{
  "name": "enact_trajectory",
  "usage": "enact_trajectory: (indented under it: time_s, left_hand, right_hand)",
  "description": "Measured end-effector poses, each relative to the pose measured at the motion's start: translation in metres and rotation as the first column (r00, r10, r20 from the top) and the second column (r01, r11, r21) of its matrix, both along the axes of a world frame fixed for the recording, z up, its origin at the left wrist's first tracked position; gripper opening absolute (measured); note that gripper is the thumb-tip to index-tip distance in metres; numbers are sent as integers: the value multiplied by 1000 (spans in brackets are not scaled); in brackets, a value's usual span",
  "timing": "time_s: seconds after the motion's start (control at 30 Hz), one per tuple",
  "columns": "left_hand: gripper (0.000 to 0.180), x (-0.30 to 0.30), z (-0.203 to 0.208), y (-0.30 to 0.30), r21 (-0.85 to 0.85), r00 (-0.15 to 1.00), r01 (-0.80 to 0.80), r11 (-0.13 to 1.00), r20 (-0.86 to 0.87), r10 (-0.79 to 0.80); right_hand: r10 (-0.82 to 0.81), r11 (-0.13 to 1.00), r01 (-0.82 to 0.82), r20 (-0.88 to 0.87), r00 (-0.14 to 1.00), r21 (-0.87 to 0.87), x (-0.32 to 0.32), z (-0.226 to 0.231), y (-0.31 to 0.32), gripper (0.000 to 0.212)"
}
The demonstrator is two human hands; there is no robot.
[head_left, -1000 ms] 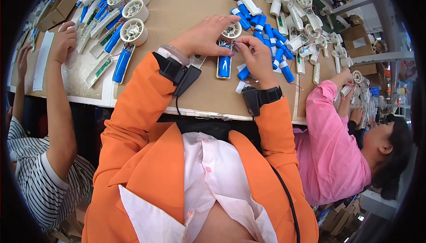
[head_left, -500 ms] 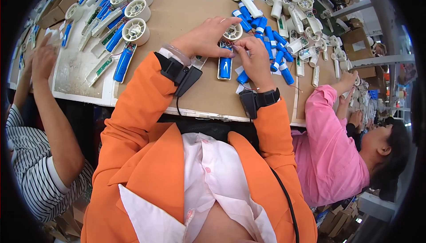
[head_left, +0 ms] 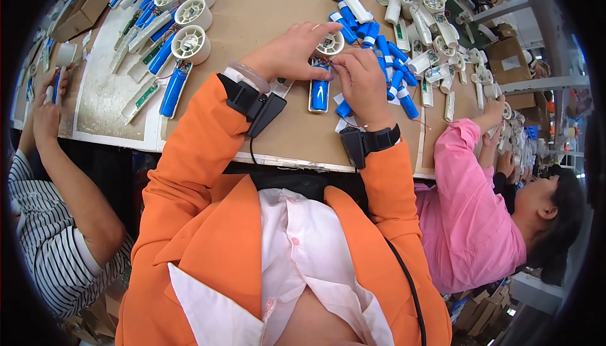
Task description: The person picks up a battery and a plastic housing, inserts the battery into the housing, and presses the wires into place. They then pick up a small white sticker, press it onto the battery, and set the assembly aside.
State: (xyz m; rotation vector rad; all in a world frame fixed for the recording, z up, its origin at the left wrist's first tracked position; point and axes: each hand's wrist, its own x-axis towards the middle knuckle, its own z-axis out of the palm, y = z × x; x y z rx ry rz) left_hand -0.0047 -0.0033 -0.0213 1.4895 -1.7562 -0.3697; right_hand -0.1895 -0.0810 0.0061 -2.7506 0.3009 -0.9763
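Note:
In front of me on the table lies a white round-headed fan housing [head_left: 330,44] with an open handle half pointing toward me. A blue cylindrical battery [head_left: 320,95] sits in that handle. My left hand [head_left: 291,55] curves around the housing from the left, fingers over the round head and thumb at the top of the battery. At the neck, my right hand [head_left: 363,79] pinches thin wires [head_left: 323,62] between thumb and fingertips; their ends are hidden by the fingers.
Several fan housings with batteries [head_left: 191,44] stand in rows at left. Loose blue batteries [head_left: 384,49] are heaped right of my right hand, with more white housings [head_left: 435,55] beyond. A person in stripes [head_left: 47,112] works at left, another in pink [head_left: 470,156] at right.
My hands stay at the fan housing with barely any shift. At far left, the co-worker's hands have moved lower and now hold a white piece with a blue battery.

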Motion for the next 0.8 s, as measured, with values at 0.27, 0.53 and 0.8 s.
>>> enact_trajectory:
  time_s: [0.27,0.53,0.8]
  left_hand:
    - [91,0,1,1,-6,1000,0,1000,7,1]
    - [91,-1,3,1,0,1000,-1,1000,10,1]
    - [91,-1,2,1,-9,1000,-17,1000,7,18]
  right_hand:
    - [-5,996,1,-43,999,-85,0,3,4,12]
    - [-46,982,28,-93,995,-189,2,5,9,15]
    - [-28,977,7,-93,995,-215,2,6,8,18]
